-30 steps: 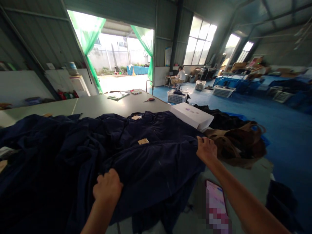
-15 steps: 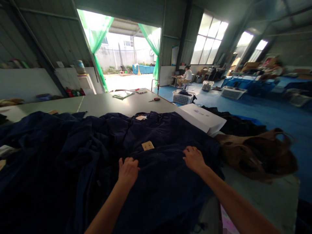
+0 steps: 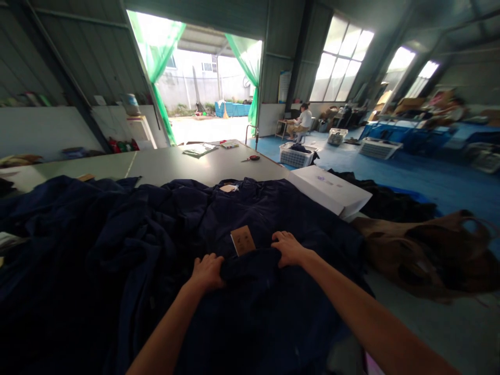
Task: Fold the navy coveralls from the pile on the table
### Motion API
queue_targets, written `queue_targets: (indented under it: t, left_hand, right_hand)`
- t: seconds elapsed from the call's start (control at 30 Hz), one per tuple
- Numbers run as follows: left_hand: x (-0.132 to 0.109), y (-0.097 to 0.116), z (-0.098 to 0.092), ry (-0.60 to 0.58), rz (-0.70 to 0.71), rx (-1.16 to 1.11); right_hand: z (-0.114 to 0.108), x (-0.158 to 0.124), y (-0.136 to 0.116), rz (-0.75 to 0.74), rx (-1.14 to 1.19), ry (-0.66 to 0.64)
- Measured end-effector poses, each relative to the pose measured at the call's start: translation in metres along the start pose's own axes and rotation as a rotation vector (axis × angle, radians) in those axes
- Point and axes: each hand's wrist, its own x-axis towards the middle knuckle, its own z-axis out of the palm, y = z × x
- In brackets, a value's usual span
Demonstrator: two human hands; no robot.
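Garment [image 3: 250, 312], navy, bore brown tag [image 3: 242, 239], fingers of left hand [image 3: 208, 272] pinched its fold left of tag, those of right hand [image 3: 291, 250] pinched it right of tag.

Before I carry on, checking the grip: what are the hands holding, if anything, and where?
The left hand and right hand appear to hold the dark blue garment by a fold, one either side of the tan tag.
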Motion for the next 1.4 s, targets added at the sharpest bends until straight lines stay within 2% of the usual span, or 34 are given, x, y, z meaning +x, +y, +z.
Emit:
queue_targets:
  t: [0.17, 0.27, 0.37, 0.5, 0.57, 0.6, 0.63, 0.7, 0.77, 0.83, 0.93, 0.97, 1.03, 1.13, 1.23, 1.3, 1.4]
  left_hand:
    - [-0.019, -0.01, 0.001, -0.077, 0.013, -0.158]
    - [-0.037, -0.012, -0.013, -0.047, 0.097, -0.285]
    - [-0.069, -0.005, -0.052, 0.124, 0.17, -0.331]
    - [-0.133, 0.014, -0.119, 0.433, 0.203, -0.143]
    - [-0.166, 0.022, -0.138, 0.488, 0.209, -0.056]
    - [-0.18, 0.025, -0.14, 0.485, 0.209, -0.019]
    - [-0.192, 0.026, -0.136, 0.462, 0.208, 0.016]
    - [-0.207, 0.026, -0.112, 0.385, 0.182, 0.075]
    - [-0.211, 0.022, -0.068, 0.276, 0.131, 0.114]
    - [-0.21, 0.019, -0.014, 0.147, 0.082, 0.12]
    - [-0.21, 0.019, 0.062, -0.147, -0.008, 0.064]
    - [-0.211, 0.022, 0.082, -0.235, -0.047, 0.049]
    - [-0.212, 0.031, 0.108, -0.213, -0.064, 0.007]
    - [-0.213, 0.049, 0.122, -0.025, 0.075, -0.069]
    - [-0.207, 0.063, 0.124, 0.088, 0.245, -0.106]
    - [-0.199, 0.065, 0.125, 0.111, 0.267, -0.158]
    - [-0.183, 0.059, 0.125, 0.122, 0.207, -0.376]
  right_hand:
    - [-0.012, -0.026, 0.0, 0.04, 0.077, -0.134]
    - [-0.037, -0.049, -0.002, -0.013, 0.105, -0.102]
    - [-0.079, -0.078, -0.009, -0.08, 0.061, 0.143]
    - [-0.135, -0.122, -0.028, -0.11, -0.059, 0.517]
    - [-0.147, -0.142, -0.04, -0.094, -0.117, 0.636]
    - [-0.146, -0.149, -0.046, -0.09, -0.142, 0.676]
    - [-0.14, -0.155, -0.052, -0.093, -0.162, 0.699]
    - [-0.113, -0.162, -0.061, -0.103, -0.177, 0.691]
    - [-0.069, -0.164, -0.068, -0.1, -0.158, 0.619]
    - [-0.018, -0.163, -0.075, -0.073, -0.12, 0.493]
    - [0.05, -0.165, -0.083, -0.037, -0.081, 0.238]
    - [0.067, -0.166, -0.084, -0.014, -0.063, 0.206]
    - [0.086, -0.172, -0.086, 0.025, -0.038, 0.176]
    - [0.094, -0.182, -0.087, 0.023, -0.006, 0.226]
    - [0.099, -0.196, -0.09, -0.063, 0.039, 0.374]
    - [0.107, -0.206, -0.095, -0.139, 0.062, 0.459]
    - [0.121, -0.218, -0.107, -0.256, 0.087, 0.492]
